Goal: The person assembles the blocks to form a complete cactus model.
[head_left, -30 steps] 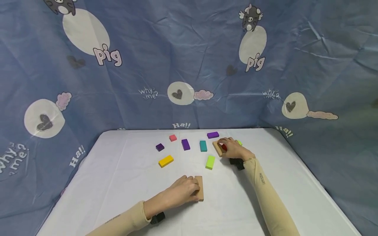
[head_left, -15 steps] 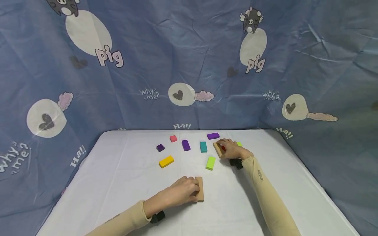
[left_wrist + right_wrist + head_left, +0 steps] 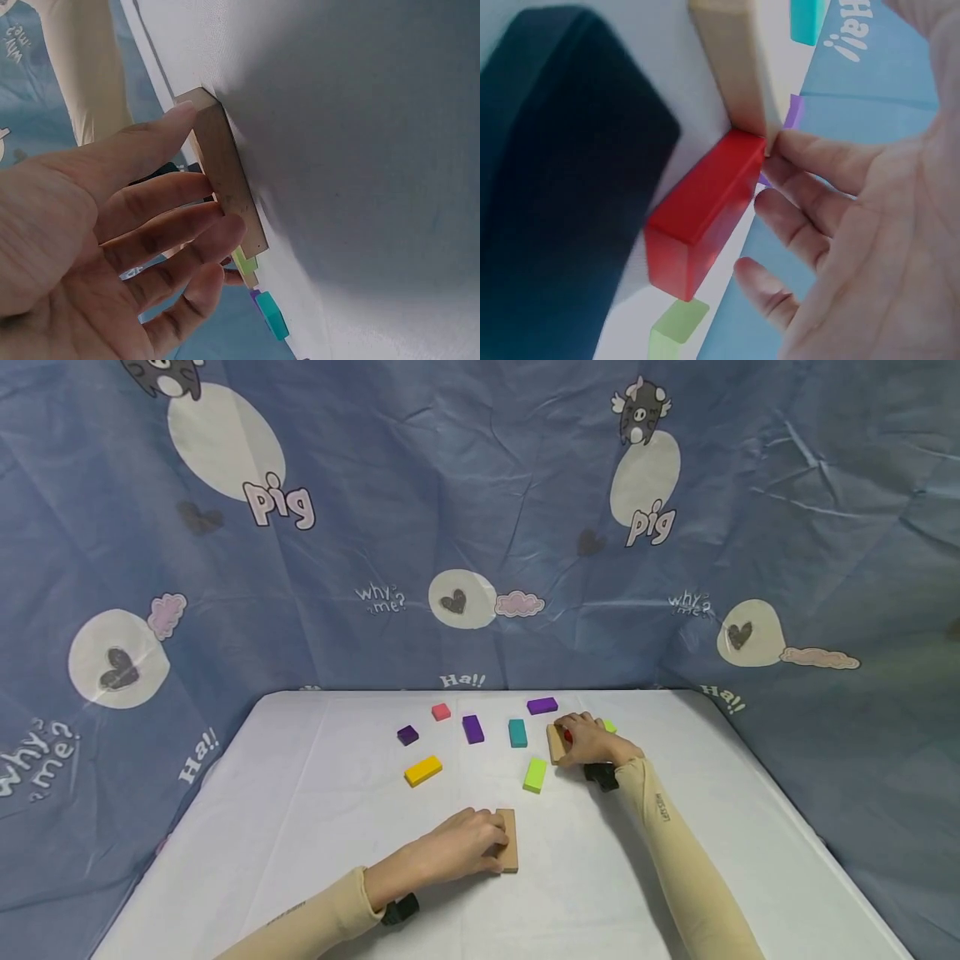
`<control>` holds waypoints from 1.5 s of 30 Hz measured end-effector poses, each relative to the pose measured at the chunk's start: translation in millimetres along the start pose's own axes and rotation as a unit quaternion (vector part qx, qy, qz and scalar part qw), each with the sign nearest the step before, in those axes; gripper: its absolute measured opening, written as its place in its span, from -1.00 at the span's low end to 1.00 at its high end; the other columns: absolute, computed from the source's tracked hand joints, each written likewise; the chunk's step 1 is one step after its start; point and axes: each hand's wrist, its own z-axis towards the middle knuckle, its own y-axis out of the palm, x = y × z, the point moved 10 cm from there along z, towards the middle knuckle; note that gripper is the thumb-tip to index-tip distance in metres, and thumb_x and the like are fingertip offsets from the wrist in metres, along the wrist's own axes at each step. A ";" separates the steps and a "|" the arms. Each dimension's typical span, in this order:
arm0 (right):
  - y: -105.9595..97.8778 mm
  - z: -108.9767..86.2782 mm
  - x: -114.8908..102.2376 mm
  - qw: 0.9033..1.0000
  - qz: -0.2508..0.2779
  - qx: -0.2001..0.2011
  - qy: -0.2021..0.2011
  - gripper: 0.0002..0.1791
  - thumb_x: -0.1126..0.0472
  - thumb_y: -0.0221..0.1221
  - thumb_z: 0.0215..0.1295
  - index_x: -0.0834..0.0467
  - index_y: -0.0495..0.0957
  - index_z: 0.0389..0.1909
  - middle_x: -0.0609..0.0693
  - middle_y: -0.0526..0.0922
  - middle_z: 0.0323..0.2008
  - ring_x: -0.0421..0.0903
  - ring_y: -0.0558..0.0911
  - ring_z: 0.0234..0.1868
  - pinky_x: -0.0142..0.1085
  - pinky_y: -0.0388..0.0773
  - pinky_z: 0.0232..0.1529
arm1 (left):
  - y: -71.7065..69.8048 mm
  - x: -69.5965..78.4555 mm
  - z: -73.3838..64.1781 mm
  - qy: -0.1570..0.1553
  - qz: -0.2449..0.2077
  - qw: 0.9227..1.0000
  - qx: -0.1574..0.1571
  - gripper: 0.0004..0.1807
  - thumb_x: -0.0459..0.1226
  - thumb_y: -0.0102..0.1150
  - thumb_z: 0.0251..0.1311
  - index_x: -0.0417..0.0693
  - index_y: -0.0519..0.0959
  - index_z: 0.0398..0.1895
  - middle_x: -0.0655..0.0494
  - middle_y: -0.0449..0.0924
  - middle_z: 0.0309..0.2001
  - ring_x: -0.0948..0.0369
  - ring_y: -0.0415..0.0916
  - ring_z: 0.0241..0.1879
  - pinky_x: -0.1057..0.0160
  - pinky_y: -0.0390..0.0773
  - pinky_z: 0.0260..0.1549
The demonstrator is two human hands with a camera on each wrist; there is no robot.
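My left hand [image 3: 468, 842] grips a plain wooden block [image 3: 510, 842] at the front middle of the table. In the left wrist view its thumb lies at one end of that wooden block [image 3: 226, 176], the fingertips along its edge. Farther back on the right, my right hand [image 3: 591, 740] holds a second wooden block [image 3: 555, 746] between thumb and fingers. A red block [image 3: 567, 737] shows partly under this hand. In the right wrist view the red block [image 3: 705, 202] meets the end of the wooden block [image 3: 739, 67], with fingertips right at that corner.
Between the hands and the back edge lie a lime block [image 3: 535, 775], a teal block [image 3: 517, 733], a yellow block [image 3: 423, 771], several purple ones, such as a purple block [image 3: 473, 729], and a small pink block [image 3: 441, 712]. Another lime block [image 3: 610, 726] sits behind the right hand.
The wooden block at my right hand has turned and shifted slightly to the right, closer to straight front to back. My left hand and its block have stayed in place.
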 end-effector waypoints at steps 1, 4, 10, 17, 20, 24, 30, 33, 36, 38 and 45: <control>-0.6 0.3 0.3 1.000 0.000 0.006 -0.003 -0.05 -0.13 0.37 -0.06 0.18 0.28 0.36 0.19 0.31 0.34 0.20 0.24 0.32 0.15 0.12 0.32 | -0.1 -0.1 0.1 -0.001 -0.001 1.000 0.000 -0.67 -0.08 0.40 0.05 0.02 0.72 -0.13 0.27 0.60 -0.31 0.44 0.38 -0.37 0.44 0.36 -0.37; -1.8 0.9 2.1 1.000 -0.002 0.021 -0.006 -0.01 -0.17 0.37 -0.07 0.21 0.27 0.36 0.24 0.30 0.32 0.23 0.23 0.32 0.16 0.12 0.32 | -0.8 -0.2 0.6 -0.002 -0.003 1.000 0.001 -0.67 -0.08 0.40 0.04 0.01 0.72 -0.14 0.27 0.59 -0.32 0.45 0.37 -0.40 0.44 0.38 -0.36; -13.2 -1.7 0.0 0.997 -0.003 0.071 -0.021 0.01 -0.21 0.37 -0.09 0.22 0.28 0.35 0.24 0.32 0.28 0.22 0.26 0.29 0.12 0.18 0.28 | -1.3 0.7 0.8 0.001 -0.002 1.000 0.004 -0.68 -0.07 0.40 0.04 0.01 0.72 -0.15 0.28 0.58 -0.33 0.46 0.35 -0.42 0.43 0.40 -0.35; -42.5 -15.3 -31.6 0.990 0.024 0.124 -0.063 -0.01 -0.19 0.38 -0.14 0.17 0.32 0.33 0.19 0.36 0.25 0.19 0.28 0.28 0.17 0.14 0.30 | -0.7 0.6 0.6 0.001 0.002 1.000 0.005 -0.71 -0.08 0.41 0.03 0.02 0.72 -0.20 0.28 0.57 -0.34 0.46 0.38 -0.41 0.42 0.43 -0.35; -47.7 -19.9 -50.2 0.988 0.023 0.128 -0.083 -0.02 -0.19 0.42 -0.15 0.12 0.34 0.33 0.17 0.38 0.25 0.17 0.30 0.27 0.17 0.14 0.30 | -0.4 0.2 0.9 0.001 0.000 1.000 0.004 -0.73 -0.08 0.41 0.03 0.02 0.72 -0.23 0.29 0.57 -0.34 0.47 0.37 -0.41 0.42 0.43 -0.35; -41.4 -22.7 -73.5 0.987 0.005 0.118 -0.110 -0.04 -0.19 0.40 -0.13 0.10 0.33 0.33 0.14 0.36 0.28 0.14 0.28 0.31 0.14 0.15 0.31 | -0.1 0.2 0.3 0.002 0.001 1.000 0.006 -0.73 -0.08 0.41 0.03 0.02 0.72 -0.23 0.29 0.57 -0.34 0.47 0.36 -0.43 0.42 0.43 -0.36; -22.1 -24.5 -101.8 0.982 -0.019 0.105 -0.157 -0.05 -0.23 0.39 -0.14 0.11 0.35 0.30 0.09 0.38 0.27 0.07 0.28 0.31 0.09 0.20 0.28 | -1.2 1.2 -0.3 0.007 0.008 1.000 0.009 -0.74 -0.08 0.41 0.03 0.02 0.72 -0.25 0.29 0.56 -0.35 0.48 0.34 -0.45 0.43 0.44 -0.37; -11.8 -24.2 -110.9 0.981 -0.030 0.093 -0.168 -0.06 -0.26 0.37 -0.11 0.08 0.37 0.30 0.05 0.39 0.27 0.03 0.30 0.28 0.06 0.22 0.26 | -1.5 1.3 -0.3 0.008 0.007 1.000 0.009 -0.74 -0.08 0.41 0.03 0.02 0.72 -0.25 0.29 0.56 -0.35 0.47 0.32 -0.46 0.43 0.43 -0.38; -3.4 -24.2 -118.0 0.980 -0.032 0.084 -0.176 -0.07 -0.27 0.37 -0.12 0.08 0.39 0.29 0.06 0.40 0.26 0.03 0.32 0.24 0.03 0.25 0.23 | -1.1 0.9 -0.5 0.008 0.004 1.000 0.009 -0.74 -0.07 0.41 0.03 0.02 0.72 -0.24 0.29 0.56 -0.34 0.48 0.32 -0.45 0.43 0.43 -0.38; 1.6 -24.2 -121.8 0.980 -0.031 0.077 -0.180 -0.06 -0.26 0.38 -0.12 0.09 0.39 0.30 0.07 0.40 0.26 0.04 0.33 0.23 0.02 0.24 0.22 | -0.6 0.7 -0.7 0.008 0.002 1.000 0.009 -0.73 -0.07 0.41 0.03 0.02 0.72 -0.23 0.29 0.56 -0.33 0.48 0.33 -0.44 0.43 0.43 -0.36; 19.7 -20.8 -124.9 0.982 -0.037 0.042 -0.180 -0.08 -0.30 0.34 -0.05 0.12 0.40 0.30 0.05 0.43 0.24 0.05 0.34 0.24 0.03 0.24 0.17 | 1.7 -1.0 0.2 0.008 0.001 1.000 0.000 -0.71 -0.07 0.39 0.05 0.02 0.72 -0.18 0.28 0.58 -0.29 0.48 0.36 -0.41 0.42 0.45 -0.33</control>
